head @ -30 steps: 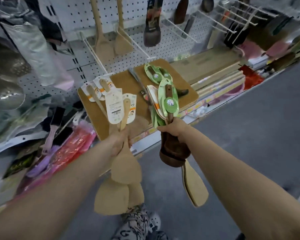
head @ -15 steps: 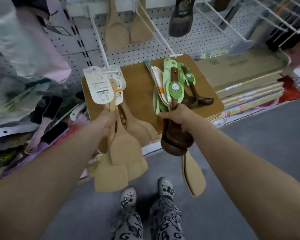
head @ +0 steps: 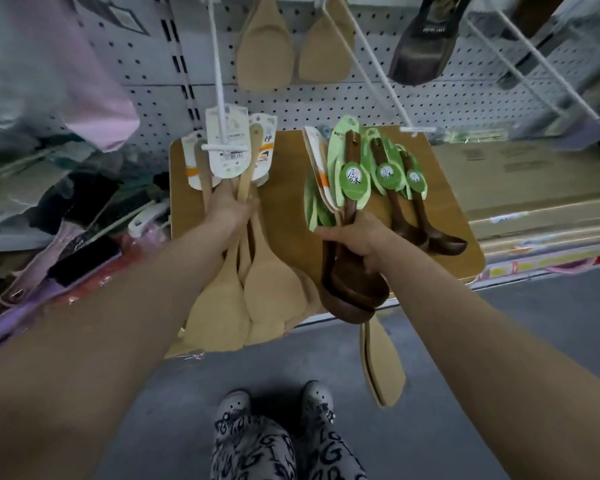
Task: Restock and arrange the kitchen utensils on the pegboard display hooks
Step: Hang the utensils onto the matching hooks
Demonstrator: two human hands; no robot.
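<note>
The left hand [head: 230,206] is clamped on pale wooden spatulas [head: 253,292], handles pointing up, their card tags at the tip of the white hook [head: 219,81] running up-frame. The right hand [head: 357,237], centre-right, grips dark ladles [head: 354,271], farther from that hook.

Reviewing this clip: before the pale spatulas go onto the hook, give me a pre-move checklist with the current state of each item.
1. Left hand grips the pale wooden spatulas by their handles: ok.
2. White hook tip lies over the spatulas' white label cards: ok.
3. Hook actually threaded through the card holes: cannot tell.
4. Room on that hook: ok; its rod looks bare up toward the pegboard.
5. Right hand holds the dark wooden ladle and green-tagged bundle clear of the hook: ok.
6. Two more dark ladles lie on the wooden board, not yet hung: not ok.
</note>
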